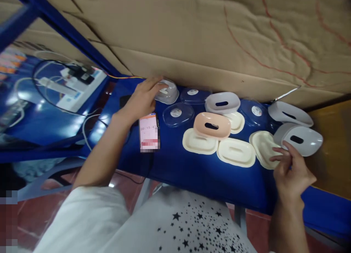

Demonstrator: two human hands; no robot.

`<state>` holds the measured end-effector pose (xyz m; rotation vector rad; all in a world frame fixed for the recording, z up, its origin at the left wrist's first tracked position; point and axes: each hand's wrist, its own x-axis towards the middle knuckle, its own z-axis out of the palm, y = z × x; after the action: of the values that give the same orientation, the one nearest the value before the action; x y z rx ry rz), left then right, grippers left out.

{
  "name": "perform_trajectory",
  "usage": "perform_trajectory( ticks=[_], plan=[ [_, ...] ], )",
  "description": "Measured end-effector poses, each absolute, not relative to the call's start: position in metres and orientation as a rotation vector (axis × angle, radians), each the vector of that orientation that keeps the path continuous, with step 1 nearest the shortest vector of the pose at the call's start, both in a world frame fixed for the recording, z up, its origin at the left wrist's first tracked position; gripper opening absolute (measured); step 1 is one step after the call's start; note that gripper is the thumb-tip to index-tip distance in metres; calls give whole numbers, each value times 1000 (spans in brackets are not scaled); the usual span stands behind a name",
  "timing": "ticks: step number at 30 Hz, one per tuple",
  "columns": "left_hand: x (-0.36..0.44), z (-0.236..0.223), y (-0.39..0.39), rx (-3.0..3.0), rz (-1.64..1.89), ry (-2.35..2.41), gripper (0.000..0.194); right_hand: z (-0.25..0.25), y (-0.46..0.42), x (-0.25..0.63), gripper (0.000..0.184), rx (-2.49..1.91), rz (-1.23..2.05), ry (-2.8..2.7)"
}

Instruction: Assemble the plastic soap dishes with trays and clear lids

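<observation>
My left hand [142, 97] reaches to the far left of the blue table [192, 176] and its fingers rest on a clear plastic lid [168, 92] with a white piece under it. My right hand [290, 170] is at the right end, fingers curled around the lower edge of a grey soap dish tray [300, 138]. A cream base [263, 148] lies just left of that hand. Between the hands lie a pink tray [211, 125], another grey tray [222, 103], two more cream bases [236, 152] and clear lids [175, 114].
A phone [148, 131] showing a timer lies on the table below my left hand. Another grey tray [289, 114] sits at the far right. A power strip and cables [68, 84] lie on the left shelf. Cardboard [208, 37] backs the table.
</observation>
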<state>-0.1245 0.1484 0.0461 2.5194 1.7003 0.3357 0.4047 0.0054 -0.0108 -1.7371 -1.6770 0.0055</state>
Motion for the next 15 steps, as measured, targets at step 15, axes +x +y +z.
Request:
perform_trajectory(
  ticks=[15],
  plan=[
    [-143,41,162,2469,436,1748,42,-15,2,392,42,-1547,-134,-2067]
  ],
)
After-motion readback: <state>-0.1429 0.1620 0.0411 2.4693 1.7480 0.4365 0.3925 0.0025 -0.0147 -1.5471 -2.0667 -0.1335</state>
